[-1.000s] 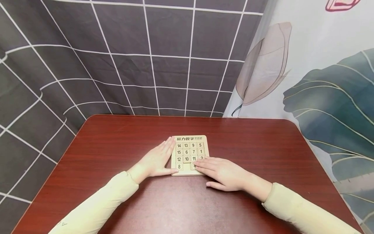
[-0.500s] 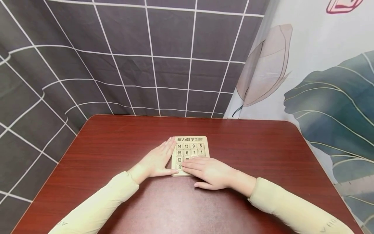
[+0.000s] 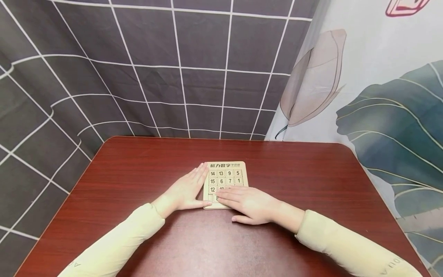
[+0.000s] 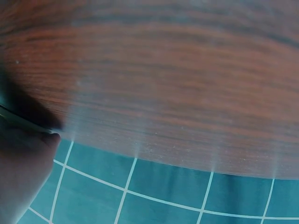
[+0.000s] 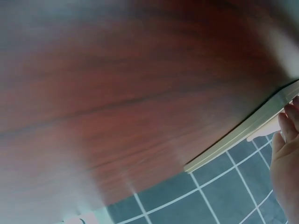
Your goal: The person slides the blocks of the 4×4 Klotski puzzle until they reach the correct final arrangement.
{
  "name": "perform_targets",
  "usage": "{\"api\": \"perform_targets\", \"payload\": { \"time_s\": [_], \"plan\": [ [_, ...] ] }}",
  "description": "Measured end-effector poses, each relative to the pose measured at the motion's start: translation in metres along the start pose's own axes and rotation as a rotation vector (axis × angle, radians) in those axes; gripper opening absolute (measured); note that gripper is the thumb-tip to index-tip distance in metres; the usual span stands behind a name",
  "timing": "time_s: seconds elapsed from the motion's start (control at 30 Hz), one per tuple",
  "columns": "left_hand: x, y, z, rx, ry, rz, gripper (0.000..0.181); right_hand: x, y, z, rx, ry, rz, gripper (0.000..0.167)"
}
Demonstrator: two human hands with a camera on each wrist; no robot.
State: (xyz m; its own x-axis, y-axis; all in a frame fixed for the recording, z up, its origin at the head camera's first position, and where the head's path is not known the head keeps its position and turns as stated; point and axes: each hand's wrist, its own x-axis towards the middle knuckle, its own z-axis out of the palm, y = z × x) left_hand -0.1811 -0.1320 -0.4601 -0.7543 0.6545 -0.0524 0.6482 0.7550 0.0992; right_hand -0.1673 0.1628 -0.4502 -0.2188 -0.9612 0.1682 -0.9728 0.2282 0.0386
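A pale number-tile board (image 3: 226, 165) lies flat on the table, its tiles in rows. My left hand (image 3: 185, 189) lies along its left side, fingers straight, thumb on the lower left corner. Extended fingers of my right hand (image 3: 250, 204) rest on the lower tiles, a fingertip on the 8 tile (image 3: 217, 198); tiles under that hand are hidden. A gap shows left of the 8. In the right wrist view the board's edge (image 5: 233, 136) runs beside my right hand (image 5: 288, 163). The left wrist view shows part of my left hand (image 4: 25, 172).
The red-brown table (image 3: 155, 157) has rounded far corners. Behind it hangs a dark curtain (image 3: 200, 38) with a white grid, and at the right a pale curtain (image 3: 363, 50) with leaf prints.
My right hand has moved left across the lower tiles. The 8 tile has slid right from the lower left corner, leaving a gap there. My left hand has stayed in place.
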Motion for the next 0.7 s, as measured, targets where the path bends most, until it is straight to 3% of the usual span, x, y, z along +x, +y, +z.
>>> {"api": "perform_targets", "payload": {
  "time_s": [0.37, 0.7],
  "plan": [
    [0.0, 0.001, 0.0, 0.001, 0.005, 0.003, 0.112, -0.017, 0.005, 0.001, -0.018, 0.036, -0.006, 0.064],
    [0.0, -0.002, 0.004, 0.001, 0.005, 0.0, 0.113, -0.009, 0.005, -0.001, -0.012, 0.033, 0.032, 0.066]
  ]
}}
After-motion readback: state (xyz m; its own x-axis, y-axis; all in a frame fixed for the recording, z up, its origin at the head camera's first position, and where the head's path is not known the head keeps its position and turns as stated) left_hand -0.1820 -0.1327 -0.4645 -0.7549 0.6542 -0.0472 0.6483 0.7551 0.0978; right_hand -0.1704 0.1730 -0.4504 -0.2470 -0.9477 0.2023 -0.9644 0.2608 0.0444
